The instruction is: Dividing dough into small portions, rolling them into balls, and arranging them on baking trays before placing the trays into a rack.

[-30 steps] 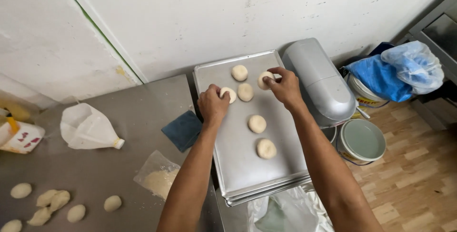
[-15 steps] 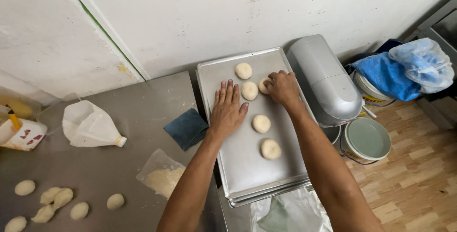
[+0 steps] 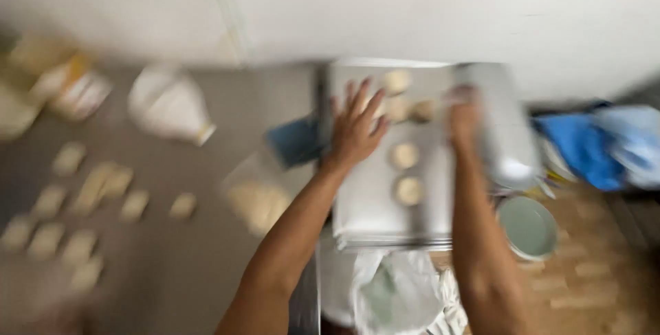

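On the far left of the grey steel table (image 3: 206,239), many pale dough pieces (image 3: 82,204) are lying in a loose group, and a white plastic bag (image 3: 168,105) is sitting behind them, near the wall. A small blue cloth (image 3: 295,141) is lying just beside the metal baking tray (image 3: 375,204). The left hand (image 3: 356,129) is resting flat on the tray with the fingers spread, holding nothing. Round dough discs (image 3: 405,156) are lying on the tray between both hands. The right hand (image 3: 462,116) is reaching to the far discs; because of blur, I cannot tell if it is grasping one. A pale green bucket (image 3: 528,226) is standing on the floor at the right.
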